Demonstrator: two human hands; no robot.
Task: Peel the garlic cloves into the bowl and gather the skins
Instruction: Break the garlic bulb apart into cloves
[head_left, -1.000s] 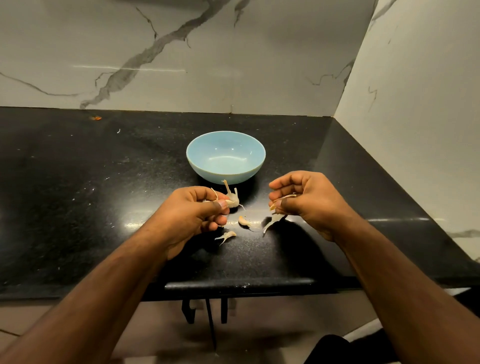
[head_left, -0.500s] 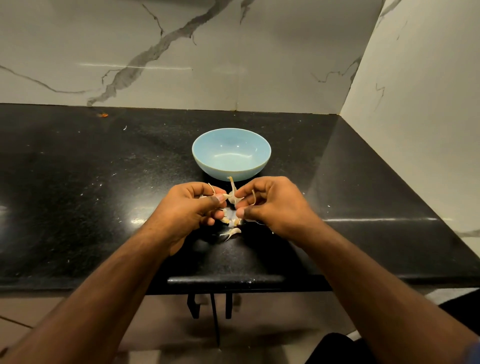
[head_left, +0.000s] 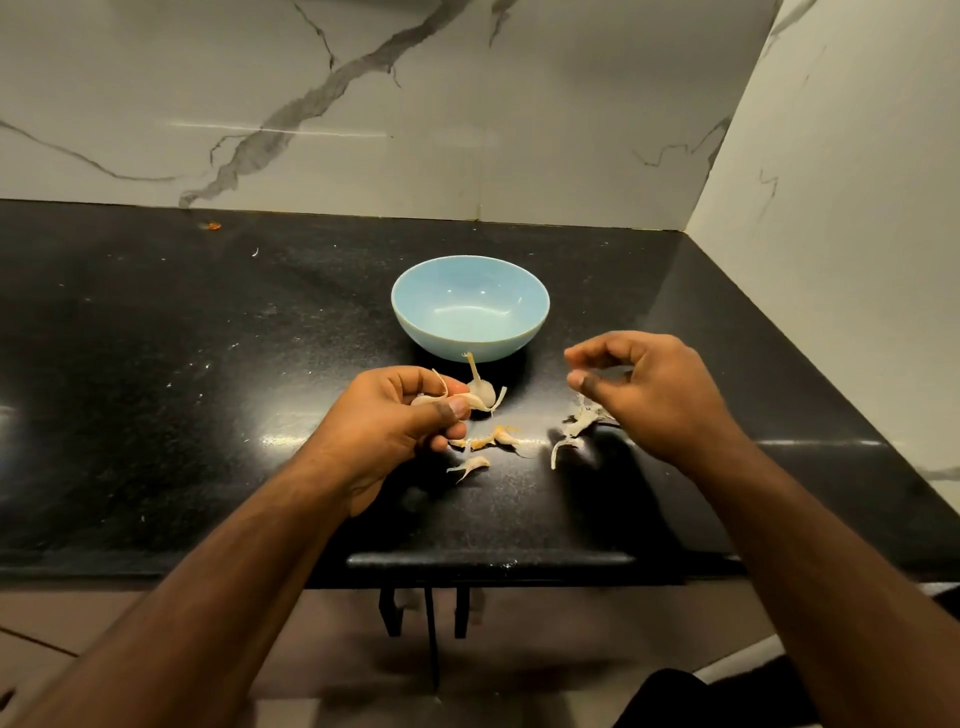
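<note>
My left hand (head_left: 400, 415) grips a garlic piece (head_left: 480, 393) with a thin stem sticking up, thumb and fingers curled round it, just in front of the light blue bowl (head_left: 470, 306). The bowl looks empty. My right hand (head_left: 644, 389) hovers to the right with fingers loosely curled and nothing visible between them. Under it lies a small heap of pale skins (head_left: 576, 426). More skin scraps (head_left: 485, 447) lie on the black counter between my hands.
The black counter (head_left: 208, 389) runs to marble walls at the back and right. Its front edge (head_left: 488, 561) lies just below my wrists. A small orange scrap (head_left: 212, 226) sits far back left.
My right hand has pulled away from the garlic to the right, and a strip of skin now lies on the heap under it. The left hand kept hold of the garlic.
</note>
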